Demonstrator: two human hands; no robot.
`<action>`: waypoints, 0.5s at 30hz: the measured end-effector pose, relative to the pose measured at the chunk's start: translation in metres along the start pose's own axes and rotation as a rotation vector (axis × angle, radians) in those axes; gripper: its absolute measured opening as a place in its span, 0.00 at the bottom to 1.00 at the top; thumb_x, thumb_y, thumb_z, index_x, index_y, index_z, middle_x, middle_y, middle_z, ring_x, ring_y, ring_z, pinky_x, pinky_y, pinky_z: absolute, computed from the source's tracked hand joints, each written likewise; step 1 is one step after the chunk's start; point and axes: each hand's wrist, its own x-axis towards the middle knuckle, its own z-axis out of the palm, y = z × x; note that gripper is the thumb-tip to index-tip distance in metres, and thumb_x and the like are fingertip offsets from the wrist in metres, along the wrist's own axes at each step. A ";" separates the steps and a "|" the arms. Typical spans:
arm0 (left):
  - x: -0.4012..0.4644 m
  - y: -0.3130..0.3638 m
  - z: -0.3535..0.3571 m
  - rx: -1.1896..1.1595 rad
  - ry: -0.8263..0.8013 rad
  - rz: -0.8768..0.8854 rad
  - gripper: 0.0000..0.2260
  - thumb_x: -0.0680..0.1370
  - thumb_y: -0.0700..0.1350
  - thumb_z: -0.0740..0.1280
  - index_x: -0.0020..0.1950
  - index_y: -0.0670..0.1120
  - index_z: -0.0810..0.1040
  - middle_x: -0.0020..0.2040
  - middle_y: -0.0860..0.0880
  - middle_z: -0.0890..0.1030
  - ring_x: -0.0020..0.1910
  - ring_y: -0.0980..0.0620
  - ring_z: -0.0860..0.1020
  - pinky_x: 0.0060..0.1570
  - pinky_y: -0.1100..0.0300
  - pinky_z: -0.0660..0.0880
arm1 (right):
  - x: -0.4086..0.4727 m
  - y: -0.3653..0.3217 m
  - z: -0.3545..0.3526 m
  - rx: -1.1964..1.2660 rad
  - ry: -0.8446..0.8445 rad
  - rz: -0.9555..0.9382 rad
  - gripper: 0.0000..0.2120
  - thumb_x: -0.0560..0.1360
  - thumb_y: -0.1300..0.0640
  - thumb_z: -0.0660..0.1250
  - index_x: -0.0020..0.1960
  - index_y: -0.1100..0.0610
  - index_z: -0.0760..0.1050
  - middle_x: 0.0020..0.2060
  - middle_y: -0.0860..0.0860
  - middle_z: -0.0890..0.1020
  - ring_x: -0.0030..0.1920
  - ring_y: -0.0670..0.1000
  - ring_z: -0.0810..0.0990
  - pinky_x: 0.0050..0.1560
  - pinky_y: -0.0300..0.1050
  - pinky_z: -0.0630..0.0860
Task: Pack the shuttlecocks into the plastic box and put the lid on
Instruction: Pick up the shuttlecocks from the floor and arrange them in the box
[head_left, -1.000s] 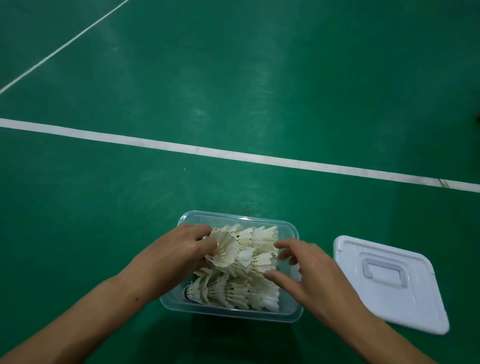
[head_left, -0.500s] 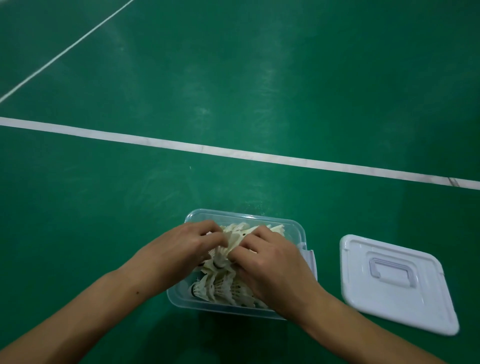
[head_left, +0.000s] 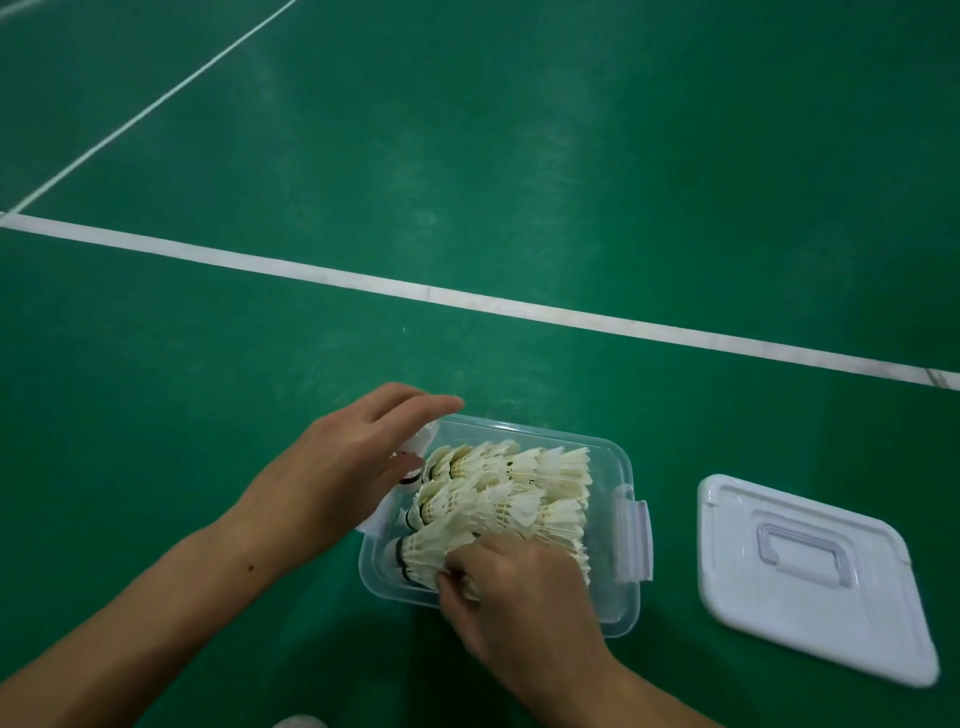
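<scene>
Both hands have split apart since half a second ago, when they were bunched together over the middle of the pile. Now the left hand (head_left: 358, 457) slides to the box's left end, fingers stretched out fairly straight, its palm hiding a shuttlecock (head_left: 415, 452) at the rim; whether it holds that one, I cannot tell. Meanwhile the right hand (head_left: 514, 587) drops to the near edge, fingers curled into the feather skirts of the closest row. And look at the shuttlecocks (head_left: 509, 493): tidy rows lying on their sides inside the clear plastic box (head_left: 623, 525). Packing looks nearly finished, I'd say. Off to the right waits the white lid (head_left: 810, 582), handle up, well apart from the box, untouched. Everything sits on a green court floor (head_left: 467, 156), a white line (head_left: 519, 306) crossing behind.
</scene>
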 end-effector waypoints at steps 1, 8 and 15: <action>-0.001 0.000 0.000 0.003 0.000 0.001 0.31 0.75 0.38 0.77 0.76 0.54 0.73 0.64 0.53 0.79 0.51 0.49 0.82 0.49 0.51 0.82 | 0.003 -0.002 0.004 -0.020 -0.036 0.006 0.14 0.79 0.45 0.63 0.45 0.50 0.84 0.38 0.45 0.85 0.34 0.48 0.81 0.36 0.49 0.82; -0.004 -0.003 0.001 0.013 -0.014 -0.009 0.29 0.75 0.39 0.78 0.74 0.54 0.75 0.63 0.54 0.79 0.50 0.50 0.82 0.48 0.54 0.82 | 0.018 -0.003 0.016 0.082 -0.162 0.129 0.12 0.82 0.45 0.66 0.53 0.51 0.84 0.44 0.46 0.87 0.41 0.47 0.83 0.50 0.49 0.84; -0.010 -0.004 0.002 -0.043 -0.032 -0.028 0.29 0.74 0.40 0.79 0.71 0.58 0.73 0.54 0.60 0.78 0.45 0.57 0.81 0.44 0.52 0.82 | 0.029 0.008 0.002 0.285 -0.392 0.196 0.13 0.80 0.43 0.71 0.50 0.52 0.84 0.39 0.44 0.84 0.38 0.45 0.80 0.47 0.49 0.82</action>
